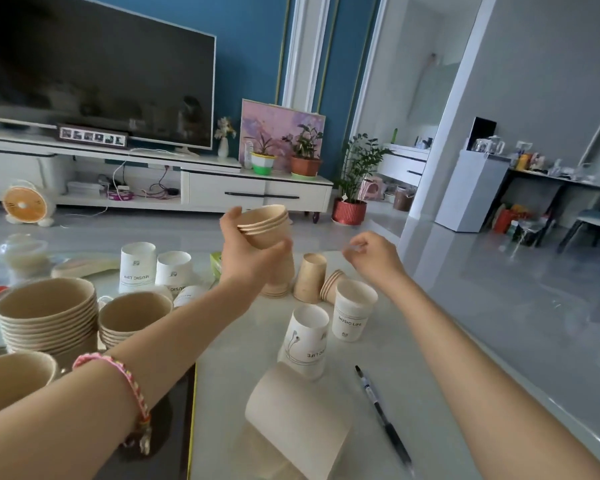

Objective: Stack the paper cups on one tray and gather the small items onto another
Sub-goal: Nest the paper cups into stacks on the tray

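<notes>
"Cups in the air: which hand has them?"

"The left hand [248, 252] grips a nested stack of brown cups [262, 221], lifted above the surface [413, 358]. The mouths face up, slightly tilted, with thumb and fingers curled round the wall."

"And the other?"

"The right hand [373, 256] hovers beside the stack without touching it, forearm stretched forward. Its fingers are curled and thumb meets forefinger. Whether it pinches anything, I cannot tell."

"Below them?"

"More brown cups [309, 277] sit on the surface, white printed cups [352, 315] are nearer, and a pen [383, 414] lies at the right."
</notes>
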Tool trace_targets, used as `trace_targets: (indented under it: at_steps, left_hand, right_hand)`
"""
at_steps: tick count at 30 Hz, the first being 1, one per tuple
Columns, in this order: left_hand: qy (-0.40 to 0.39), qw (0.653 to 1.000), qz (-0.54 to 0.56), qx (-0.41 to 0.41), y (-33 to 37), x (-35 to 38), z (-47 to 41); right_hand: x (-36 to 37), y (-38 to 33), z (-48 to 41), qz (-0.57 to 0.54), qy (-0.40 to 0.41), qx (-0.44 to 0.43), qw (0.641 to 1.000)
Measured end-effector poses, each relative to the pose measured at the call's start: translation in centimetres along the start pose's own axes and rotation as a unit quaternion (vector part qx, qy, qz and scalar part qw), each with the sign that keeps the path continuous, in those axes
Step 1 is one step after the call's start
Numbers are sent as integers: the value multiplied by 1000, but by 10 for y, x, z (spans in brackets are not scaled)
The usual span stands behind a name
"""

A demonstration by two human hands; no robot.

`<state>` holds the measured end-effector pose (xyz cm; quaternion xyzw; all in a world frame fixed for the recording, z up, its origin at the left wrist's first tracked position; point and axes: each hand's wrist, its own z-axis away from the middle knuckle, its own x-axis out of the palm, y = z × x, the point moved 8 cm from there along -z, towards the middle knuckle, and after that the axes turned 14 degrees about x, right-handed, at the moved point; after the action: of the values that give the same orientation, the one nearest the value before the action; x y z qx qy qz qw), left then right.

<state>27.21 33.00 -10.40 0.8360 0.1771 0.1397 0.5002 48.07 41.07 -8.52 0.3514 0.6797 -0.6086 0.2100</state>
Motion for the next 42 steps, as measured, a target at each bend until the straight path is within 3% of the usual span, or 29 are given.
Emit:
trace_targets:
  at_steps: [4,10,12,14,17,19,21,23,25,31,34,37,38,40,42]
  left_hand:
    - [-71,974,-181,119,2,8,-17]
    - [-143,956,-232,105,-28,28,-23]
    - [-154,952,-242,104,-30,31,-22]
    - [-158,951,-246,100,-32,29,-20]
    - [-168,949,-249,98,-28,24,-17]
    - [-168,951,-243,87,-25,17,-14]
    - [-165,956,-232,76,-20,12,-10]
    - [-166,956,-228,76,-11,9,-4]
    - [-166,958,-220,79,-1,5,1]
    - [-154,964,-197,86,15,-7,13]
    - [-150,962,-208,92,13,-16,13]
    - [-164,952,-248,76,2,-24,11]
    - [-163,950,-259,63,-3,-26,10]
    - [-152,951,-269,33,-13,-29,8]
    - [-148,949,-279,16,-21,-26,6]
  right_hand:
    - [49,5,-64,213,-58,15,975]
    - [115,35,-95,347,-212,95,909]
    - [119,36,-94,379,-218,87,895]
    - [111,30,-91,399,-175,58,898]
    - [62,12,-82,310,-48,25,949]
    - [14,-15,-64,145,47,-18,988]
    - [-28,-40,-38,-89,103,-57,989]
    - [-40,-65,-8,-281,33,-70,956]
    - [-31,-90,23,-348,-62,-87,931]
    - [25,-113,83,-208,-143,-145,957]
    - [52,-108,91,-84,-158,-165,970]
    - [69,-101,88,-88,-276,-128,948]
    - [65,-98,75,-88,-266,-110,953]
    - [47,-82,30,-55,-140,-69,986]
    - [46,-56,-14,52,-56,-8,997]
